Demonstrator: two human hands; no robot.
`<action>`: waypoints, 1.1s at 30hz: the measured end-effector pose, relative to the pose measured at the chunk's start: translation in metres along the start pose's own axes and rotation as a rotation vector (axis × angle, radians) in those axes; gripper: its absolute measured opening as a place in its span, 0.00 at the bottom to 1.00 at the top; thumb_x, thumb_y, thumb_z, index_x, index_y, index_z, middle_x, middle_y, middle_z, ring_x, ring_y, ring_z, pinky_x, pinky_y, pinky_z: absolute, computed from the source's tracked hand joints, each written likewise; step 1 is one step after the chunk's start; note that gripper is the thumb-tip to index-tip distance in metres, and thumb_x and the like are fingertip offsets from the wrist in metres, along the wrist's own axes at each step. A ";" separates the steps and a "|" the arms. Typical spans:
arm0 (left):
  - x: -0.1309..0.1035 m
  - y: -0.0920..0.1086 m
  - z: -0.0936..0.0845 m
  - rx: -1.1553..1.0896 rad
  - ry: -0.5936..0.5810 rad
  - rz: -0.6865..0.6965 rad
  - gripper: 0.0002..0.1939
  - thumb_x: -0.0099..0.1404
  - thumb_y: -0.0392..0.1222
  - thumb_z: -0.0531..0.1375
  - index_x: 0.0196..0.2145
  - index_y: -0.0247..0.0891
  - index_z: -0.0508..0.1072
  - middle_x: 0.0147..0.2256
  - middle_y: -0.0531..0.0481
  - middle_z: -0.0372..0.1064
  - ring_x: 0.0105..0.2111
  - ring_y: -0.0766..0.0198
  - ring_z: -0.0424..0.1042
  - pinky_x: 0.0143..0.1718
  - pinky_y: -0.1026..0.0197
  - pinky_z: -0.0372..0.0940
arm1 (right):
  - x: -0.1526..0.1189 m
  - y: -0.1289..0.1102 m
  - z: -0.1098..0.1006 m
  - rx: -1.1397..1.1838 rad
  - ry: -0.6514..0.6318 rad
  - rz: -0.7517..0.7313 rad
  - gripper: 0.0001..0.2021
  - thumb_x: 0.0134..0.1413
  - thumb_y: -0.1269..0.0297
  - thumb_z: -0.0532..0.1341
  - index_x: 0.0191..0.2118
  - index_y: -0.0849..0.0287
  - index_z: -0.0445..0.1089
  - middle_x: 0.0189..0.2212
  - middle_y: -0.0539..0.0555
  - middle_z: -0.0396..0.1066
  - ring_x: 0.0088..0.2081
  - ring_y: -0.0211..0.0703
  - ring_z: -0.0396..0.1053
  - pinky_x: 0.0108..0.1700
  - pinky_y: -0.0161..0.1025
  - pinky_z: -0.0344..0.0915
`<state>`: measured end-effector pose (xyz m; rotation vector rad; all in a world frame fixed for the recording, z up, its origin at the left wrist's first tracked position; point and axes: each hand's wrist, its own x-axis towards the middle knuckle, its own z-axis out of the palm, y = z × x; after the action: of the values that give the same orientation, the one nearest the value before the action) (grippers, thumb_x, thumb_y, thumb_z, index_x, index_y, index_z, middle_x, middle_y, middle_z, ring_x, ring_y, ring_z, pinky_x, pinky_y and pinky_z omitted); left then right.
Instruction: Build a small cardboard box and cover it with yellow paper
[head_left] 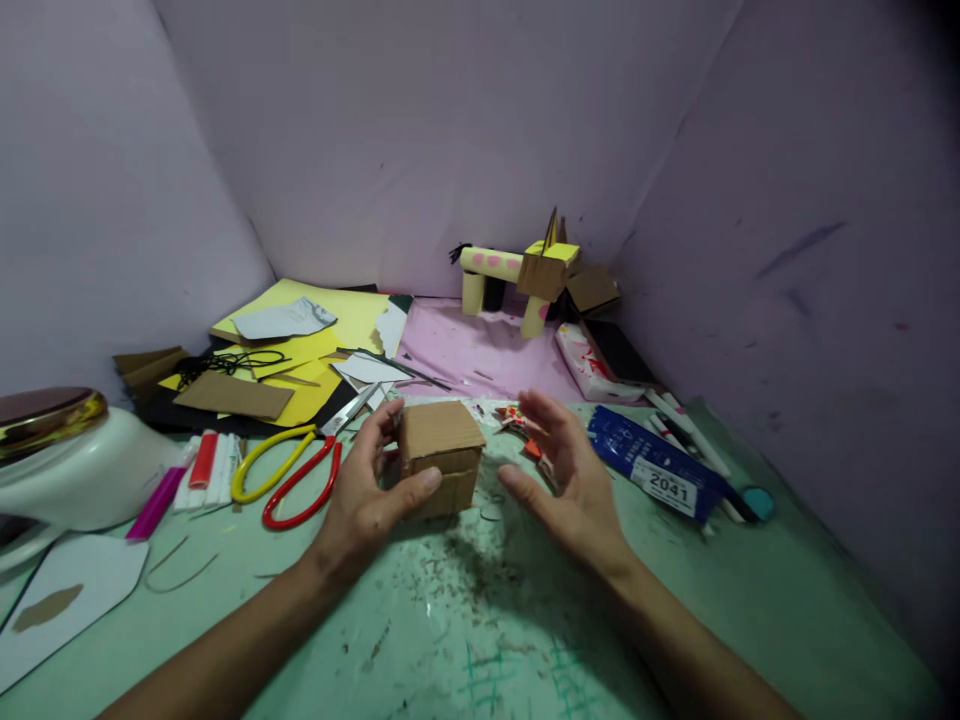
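Observation:
A small brown cardboard box is in the middle of the green table. My left hand grips its left side, thumb across the front face and fingers at the far left edge. To the right of the box, my right hand is open and apart from it, palm turned inward and fingers slightly curved. Small red and orange scraps lie just behind my right hand, partly hidden by it. Scissors with one yellow and one red handle lie to the left of my left hand.
Yellow paper and cardboard pile up at back left, near glue sticks and a white appliance. A cardboard and yellow paper animal stands at the back. A blue pouch labelled 2041 lies right. Purple walls enclose the table.

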<state>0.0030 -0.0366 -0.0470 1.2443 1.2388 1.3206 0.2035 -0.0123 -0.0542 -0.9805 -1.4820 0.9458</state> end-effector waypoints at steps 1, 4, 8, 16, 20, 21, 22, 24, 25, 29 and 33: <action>0.001 0.000 -0.002 -0.016 0.016 -0.003 0.42 0.50 0.50 0.68 0.58 0.38 0.56 0.58 0.39 0.58 0.58 0.45 0.59 0.55 0.51 0.60 | 0.002 -0.001 -0.005 -0.028 0.051 -0.017 0.31 0.46 0.57 0.68 0.56 0.52 0.59 0.58 0.61 0.62 0.57 0.55 0.63 0.59 0.58 0.58; 0.003 0.000 -0.006 -0.047 0.000 -0.027 0.43 0.49 0.49 0.69 0.58 0.37 0.57 0.58 0.38 0.58 0.57 0.45 0.60 0.54 0.52 0.61 | 0.008 -0.005 -0.016 -0.093 0.103 -0.053 0.19 0.51 0.60 0.65 0.49 0.53 0.67 0.47 0.58 0.71 0.48 0.52 0.69 0.52 0.54 0.65; -0.002 0.002 -0.006 0.012 -0.117 -0.073 0.40 0.50 0.49 0.69 0.57 0.38 0.59 0.57 0.38 0.59 0.55 0.44 0.62 0.54 0.48 0.61 | 0.009 -0.013 -0.015 -0.250 -0.119 -0.360 0.12 0.53 0.66 0.64 0.45 0.52 0.72 0.43 0.56 0.75 0.46 0.51 0.71 0.49 0.51 0.67; -0.004 0.000 -0.003 0.058 -0.177 -0.024 0.35 0.49 0.49 0.69 0.53 0.39 0.63 0.54 0.39 0.64 0.52 0.43 0.65 0.52 0.46 0.61 | 0.006 -0.012 0.001 -0.462 -0.158 -0.667 0.06 0.56 0.70 0.61 0.37 0.54 0.73 0.31 0.54 0.78 0.31 0.44 0.74 0.34 0.43 0.71; -0.003 0.001 -0.002 0.079 -0.178 -0.004 0.35 0.50 0.49 0.68 0.53 0.39 0.63 0.54 0.40 0.64 0.52 0.44 0.65 0.52 0.47 0.61 | 0.005 -0.010 0.003 -0.492 -0.135 -0.609 0.06 0.58 0.70 0.59 0.33 0.56 0.71 0.29 0.55 0.77 0.31 0.45 0.72 0.33 0.42 0.69; -0.003 0.002 -0.002 0.085 -0.179 -0.003 0.34 0.51 0.48 0.68 0.54 0.39 0.63 0.53 0.40 0.65 0.52 0.45 0.65 0.52 0.47 0.61 | 0.005 -0.010 0.004 -0.493 -0.132 -0.596 0.06 0.58 0.70 0.58 0.32 0.56 0.71 0.29 0.56 0.76 0.31 0.45 0.72 0.33 0.42 0.69; -0.003 0.002 -0.002 0.088 -0.180 -0.004 0.34 0.51 0.49 0.68 0.54 0.39 0.63 0.53 0.40 0.65 0.52 0.45 0.65 0.52 0.47 0.61 | 0.005 -0.011 0.004 -0.488 -0.126 -0.584 0.06 0.58 0.70 0.58 0.32 0.56 0.70 0.29 0.56 0.76 0.32 0.46 0.71 0.34 0.42 0.69; -0.003 0.003 -0.002 0.089 -0.182 -0.006 0.34 0.51 0.49 0.68 0.54 0.39 0.63 0.53 0.40 0.65 0.52 0.45 0.66 0.52 0.47 0.61 | 0.005 -0.012 0.005 -0.476 -0.115 -0.552 0.06 0.58 0.70 0.58 0.31 0.56 0.69 0.29 0.56 0.75 0.32 0.46 0.71 0.35 0.42 0.68; -0.003 0.003 -0.002 0.088 -0.182 -0.005 0.34 0.51 0.49 0.68 0.54 0.39 0.63 0.53 0.40 0.65 0.52 0.45 0.66 0.52 0.47 0.61 | 0.005 -0.013 0.006 -0.471 -0.113 -0.533 0.06 0.58 0.70 0.58 0.31 0.56 0.69 0.29 0.56 0.74 0.33 0.46 0.71 0.35 0.43 0.68; -0.006 0.002 -0.002 0.106 -0.195 0.015 0.33 0.52 0.48 0.67 0.54 0.40 0.63 0.55 0.40 0.63 0.52 0.45 0.66 0.52 0.47 0.62 | 0.003 -0.015 0.007 -0.450 -0.123 -0.467 0.06 0.58 0.69 0.57 0.29 0.55 0.67 0.29 0.55 0.73 0.33 0.47 0.70 0.36 0.44 0.67; -0.011 -0.002 -0.002 0.212 -0.180 0.112 0.26 0.57 0.48 0.65 0.52 0.43 0.65 0.58 0.41 0.56 0.58 0.44 0.58 0.56 0.46 0.57 | 0.002 -0.014 0.006 -0.407 -0.116 -0.438 0.06 0.58 0.70 0.58 0.29 0.56 0.67 0.28 0.55 0.73 0.34 0.47 0.70 0.37 0.44 0.67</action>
<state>0.0019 -0.0473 -0.0499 1.5663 1.2180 1.1488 0.1957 -0.0152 -0.0412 -0.8376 -1.9349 0.3963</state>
